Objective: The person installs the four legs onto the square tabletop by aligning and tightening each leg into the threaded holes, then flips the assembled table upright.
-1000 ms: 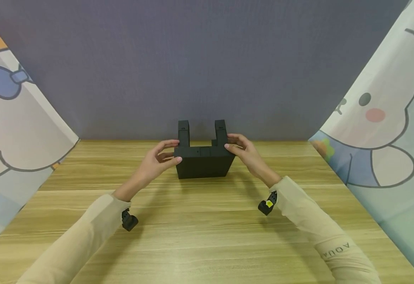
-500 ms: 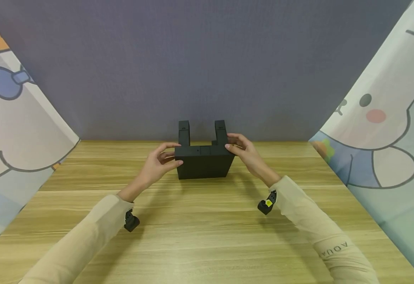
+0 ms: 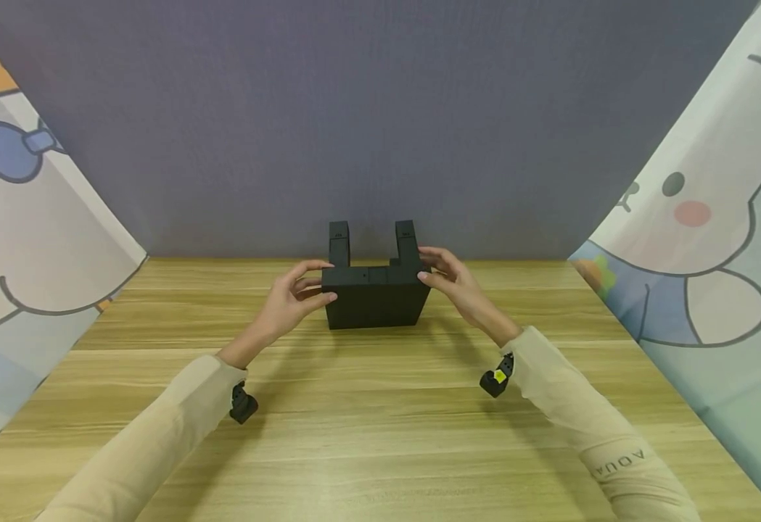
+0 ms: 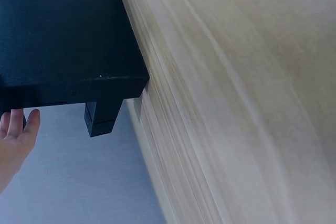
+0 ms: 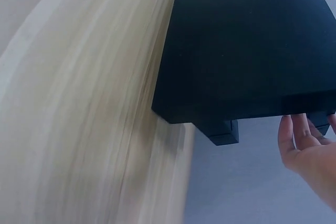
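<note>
A black piece (image 3: 373, 308) with a flat square panel and stubby legs stands on edge near the back of the table, legs pointing toward the wall. My left hand (image 3: 284, 303) holds its left upper corner, thumb on the front and fingers around the side. The right hand (image 3: 455, 286) grips the opposite upper corner in the same way. In the left wrist view the panel (image 4: 68, 35) shows broadly, one leg below it, with left-hand fingers (image 4: 17, 121) at its edge. Two legs show in the right wrist view beneath the panel (image 5: 247, 51); right-hand fingers (image 5: 302, 132) touch its edge.
The wood-grain table (image 3: 380, 428) runs back to a grey wall (image 3: 380, 123). Cartoon-printed sheets (image 3: 47, 217) flank the left and right sides. A small black camera (image 3: 243, 404) hangs under the left wrist, another (image 3: 496, 378) under the right.
My left hand has shifted slightly right, its upper finger sliding nearer along the corner. The right thumb has moved a little right on the edge. The black piece stays almost where it was.
</note>
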{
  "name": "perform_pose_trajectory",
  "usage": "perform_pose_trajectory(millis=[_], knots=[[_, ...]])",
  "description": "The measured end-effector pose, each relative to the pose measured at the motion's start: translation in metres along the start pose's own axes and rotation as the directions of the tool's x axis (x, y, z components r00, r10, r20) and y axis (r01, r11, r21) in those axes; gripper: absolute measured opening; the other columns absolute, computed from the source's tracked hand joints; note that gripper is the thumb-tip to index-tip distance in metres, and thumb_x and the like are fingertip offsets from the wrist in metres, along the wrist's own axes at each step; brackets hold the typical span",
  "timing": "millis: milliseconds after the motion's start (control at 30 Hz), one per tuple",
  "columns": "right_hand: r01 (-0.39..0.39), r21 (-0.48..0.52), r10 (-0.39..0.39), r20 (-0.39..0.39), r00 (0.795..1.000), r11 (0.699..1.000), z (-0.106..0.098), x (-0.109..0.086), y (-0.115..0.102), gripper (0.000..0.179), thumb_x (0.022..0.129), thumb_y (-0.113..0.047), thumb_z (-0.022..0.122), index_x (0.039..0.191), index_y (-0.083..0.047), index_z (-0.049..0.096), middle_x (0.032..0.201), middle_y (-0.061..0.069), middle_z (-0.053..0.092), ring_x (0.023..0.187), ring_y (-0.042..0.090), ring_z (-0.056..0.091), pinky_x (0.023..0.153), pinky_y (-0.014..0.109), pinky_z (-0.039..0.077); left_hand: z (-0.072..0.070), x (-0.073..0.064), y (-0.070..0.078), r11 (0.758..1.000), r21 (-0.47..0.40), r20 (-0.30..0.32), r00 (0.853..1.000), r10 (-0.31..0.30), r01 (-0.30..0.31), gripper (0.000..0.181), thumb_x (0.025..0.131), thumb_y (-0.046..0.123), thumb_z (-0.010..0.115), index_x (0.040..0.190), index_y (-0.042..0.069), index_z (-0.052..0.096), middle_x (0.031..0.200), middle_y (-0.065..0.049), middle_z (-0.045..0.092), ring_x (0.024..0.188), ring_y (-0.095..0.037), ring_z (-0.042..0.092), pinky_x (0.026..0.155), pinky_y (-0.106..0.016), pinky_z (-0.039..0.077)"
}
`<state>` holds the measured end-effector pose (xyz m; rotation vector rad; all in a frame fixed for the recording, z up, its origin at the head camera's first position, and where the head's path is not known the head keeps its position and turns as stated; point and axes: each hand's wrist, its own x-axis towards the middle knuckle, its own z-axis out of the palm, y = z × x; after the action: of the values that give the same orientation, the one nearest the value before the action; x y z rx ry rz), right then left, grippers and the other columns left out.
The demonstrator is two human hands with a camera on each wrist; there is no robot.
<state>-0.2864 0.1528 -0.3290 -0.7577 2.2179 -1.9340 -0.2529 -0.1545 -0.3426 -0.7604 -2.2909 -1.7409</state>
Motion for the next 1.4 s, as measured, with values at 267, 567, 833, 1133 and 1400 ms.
perform_pose_trajectory(millis=[267, 567, 833, 1133, 1400], knots=[[0.051, -0.094, -0.052, -0.009, 0.999, 0.994, -0.003, -0.004, 0.008, 0.05, 0.09, -0.018, 0.058, 0.135, -0.006, 0.039, 0.138, 0.012, 0.039, 0.128, 0.026, 0.038, 0.105, 0.044, 0.032, -0.001, 0.003, -0.002, 1.0, 0.006, -0.005, 1.0, 0.0, 0.0, 0.045, 0.082, 0.008, 0.067, 0.124, 0.009, 0.051, 0.138, -0.009, 0.04, 0.115, -0.034, 0.052, 0.094, -0.045, 0.046], [0.091, -0.116, -0.098, -0.05, 0.994, 0.989, 0.001, -0.004, 0.017, 0.043, 0.082, 0.001, 0.065, 0.119, 0.001, 0.043, 0.115, 0.009, 0.051, 0.096, 0.013, 0.057, 0.081, 0.022, 0.049, -0.003, 0.007, -0.005, 1.0, 0.011, -0.002, 1.0, -0.022, 0.022, 0.046, 0.083, 0.009, 0.067, 0.126, 0.01, 0.051, 0.141, -0.008, 0.037, 0.117, -0.033, 0.051, 0.082, -0.031, 0.053], [0.036, -0.136, -0.049, -0.091, 0.995, 0.99, 0.002, -0.004, 0.017, 0.047, 0.083, -0.002, 0.065, 0.124, -0.003, 0.042, 0.121, 0.011, 0.046, 0.101, 0.019, 0.054, 0.08, 0.022, 0.049, -0.004, 0.011, 0.005, 0.998, 0.028, 0.002, 0.999, -0.052, 0.052, 0.047, 0.084, 0.008, 0.066, 0.128, 0.009, 0.05, 0.13, -0.015, 0.041, 0.116, -0.035, 0.051, 0.08, -0.031, 0.053], [-0.004, -0.135, -0.012, -0.112, 0.994, 0.991, 0.001, -0.003, 0.016, 0.049, 0.083, -0.006, 0.066, 0.126, -0.005, 0.044, 0.123, 0.012, 0.044, 0.102, 0.019, 0.053, 0.079, 0.022, 0.049, -0.008, 0.014, -0.002, 0.996, 0.037, 0.026, 0.996, -0.086, 0.085, 0.048, 0.084, 0.016, 0.067, 0.128, 0.015, 0.049, 0.125, -0.014, 0.043, 0.109, -0.031, 0.054, 0.079, -0.042, 0.053], [0.005, -0.103, -0.017, -0.117, 0.993, 0.995, 0.002, -0.004, 0.016, 0.05, 0.082, -0.004, 0.066, 0.126, -0.003, 0.043, 0.122, 0.015, 0.042, 0.103, 0.02, 0.053, 0.081, 0.021, 0.049, -0.009, 0.013, 0.001, 0.992, 0.027, 0.041, 0.991, -0.128, 0.127, 0.048, 0.084, 0.023, 0.067, 0.129, 0.02, 0.049, 0.128, -0.012, 0.041, 0.112, -0.03, 0.053, 0.085, -0.051, 0.049]])
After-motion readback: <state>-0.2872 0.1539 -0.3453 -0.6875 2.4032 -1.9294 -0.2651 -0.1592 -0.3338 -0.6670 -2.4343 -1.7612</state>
